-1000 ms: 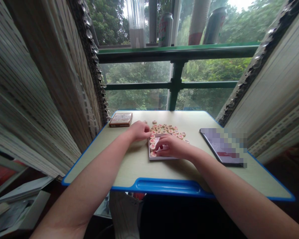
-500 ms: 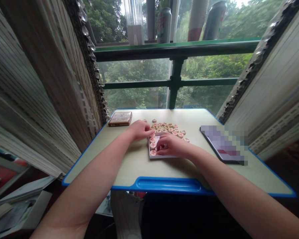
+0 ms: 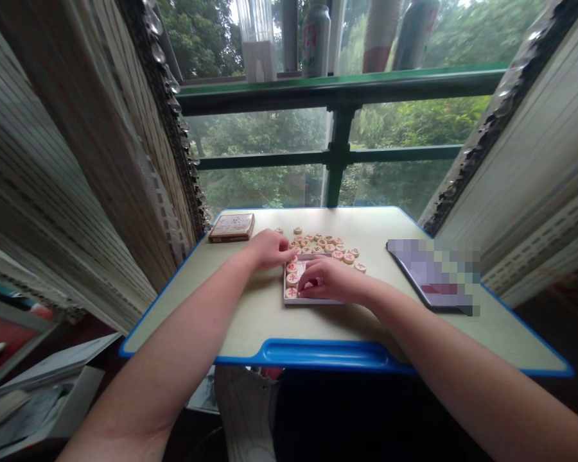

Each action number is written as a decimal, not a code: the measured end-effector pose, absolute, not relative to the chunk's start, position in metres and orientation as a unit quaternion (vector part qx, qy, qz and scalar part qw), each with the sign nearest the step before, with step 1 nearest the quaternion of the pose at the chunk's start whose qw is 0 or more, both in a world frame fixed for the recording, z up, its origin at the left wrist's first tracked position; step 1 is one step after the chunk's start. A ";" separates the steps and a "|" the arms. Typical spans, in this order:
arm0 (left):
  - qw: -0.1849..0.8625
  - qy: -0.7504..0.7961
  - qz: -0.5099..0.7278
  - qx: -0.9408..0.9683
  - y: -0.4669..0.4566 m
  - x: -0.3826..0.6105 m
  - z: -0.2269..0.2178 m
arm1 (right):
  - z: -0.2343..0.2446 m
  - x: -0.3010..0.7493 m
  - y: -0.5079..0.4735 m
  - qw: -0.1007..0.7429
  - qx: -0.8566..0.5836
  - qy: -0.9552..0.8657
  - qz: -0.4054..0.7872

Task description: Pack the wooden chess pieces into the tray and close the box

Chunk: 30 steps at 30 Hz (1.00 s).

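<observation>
While two hands (image 3: 268,249) (image 3: 334,279) crowd one tray (image 3: 313,302), at least four discs (image 3: 292,280) lie inside.

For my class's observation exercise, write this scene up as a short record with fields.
Left hand: by the far left corner of the open box; grip unclear
Right hand: over this box; grip unclear
Box contents: red-marked xiangqi pieces lined along its left wall
Loose xiangqi pieces: on the table, mostly beyond the box
Tablet: right side
Closed box: far left
</observation>
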<state>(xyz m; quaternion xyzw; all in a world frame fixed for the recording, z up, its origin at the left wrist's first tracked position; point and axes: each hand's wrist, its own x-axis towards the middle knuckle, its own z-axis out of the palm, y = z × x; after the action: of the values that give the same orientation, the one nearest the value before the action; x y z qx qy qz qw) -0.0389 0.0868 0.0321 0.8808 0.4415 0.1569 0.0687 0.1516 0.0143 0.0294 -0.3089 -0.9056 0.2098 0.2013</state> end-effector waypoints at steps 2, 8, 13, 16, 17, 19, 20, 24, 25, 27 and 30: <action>0.070 0.442 0.155 0.880 0.086 -0.039 0.032 | 0.033 0.152 0.013 0.207 -0.329 -0.895 0.220; 0.094 0.443 0.171 0.875 0.086 -0.038 0.032 | 0.043 0.167 0.022 0.363 -0.509 -0.758 0.187; 0.132 0.417 0.183 0.881 0.088 -0.037 0.029 | 0.040 0.186 0.041 0.345 -0.661 -0.665 0.044; 0.149 0.406 0.182 0.883 0.088 -0.036 0.027 | 0.036 0.190 0.047 0.239 -0.691 -0.681 0.029; 0.151 0.406 0.179 0.883 0.088 -0.035 0.027 | 0.034 0.190 0.048 0.212 -0.694 -0.688 0.025; 0.149 0.407 0.171 0.885 0.087 -0.035 0.026 | 0.031 0.189 0.049 0.188 -0.694 -0.695 0.024; 0.143 0.409 0.169 0.885 0.087 -0.034 0.026 | 0.030 0.189 0.050 0.190 -0.694 -0.694 0.028; 0.058 0.424 0.204 0.881 0.090 -0.034 0.026 | 0.025 0.188 0.050 0.210 -0.684 -0.697 0.049; 0.037 0.426 0.211 0.879 0.091 -0.034 0.025 | 0.024 0.189 0.050 0.213 -0.675 -0.705 0.043; 0.019 0.424 0.201 0.883 0.095 -0.037 0.024 | 0.023 0.189 0.050 0.220 -0.651 -0.726 0.021; 0.034 0.419 0.168 0.892 0.099 -0.041 0.021 | 0.021 0.190 0.051 0.230 -0.628 -0.743 0.000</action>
<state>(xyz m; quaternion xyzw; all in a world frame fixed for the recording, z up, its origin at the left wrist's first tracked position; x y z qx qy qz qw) -0.0408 0.0987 0.0210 0.8918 0.4185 0.1683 0.0341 0.1900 0.0508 0.0211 -0.6283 -0.7432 0.0001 0.2300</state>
